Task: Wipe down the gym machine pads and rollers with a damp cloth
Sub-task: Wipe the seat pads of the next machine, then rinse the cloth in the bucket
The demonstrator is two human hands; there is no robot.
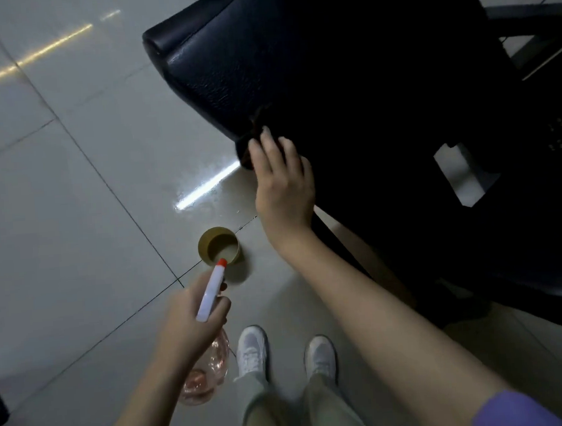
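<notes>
We see the right hand's fingers lying spread and nearly straight on a dark cloth, pressing it against the lower edge of the black pad. The thumb is hidden, so we cannot tell whether it pinches the cloth from below. The cloth is bunched under the fingertips and hangs a little past the pad's edge, just off centre towards 12 o'clock. The right hand is seen from its back, its bare forearm running down towards 5 o'clock, where a purple sleeve shows.

The pad fills the picture from 12 to 3 o'clock, its grained surface tilted, with the dark machine frame beside it at 2 o'clock.

At 7 o'clock the left hand has its fingers curled around the neck of a spray bottle. The bottle's white head with a red tip points up towards 12 o'clock, and its clear body holding pinkish liquid hangs below the hand.

Just past the red tip, a round gold-coloured cup stands on the pale tiled floor. At 6 o'clock we see two white shoes and pale trousers.
</notes>
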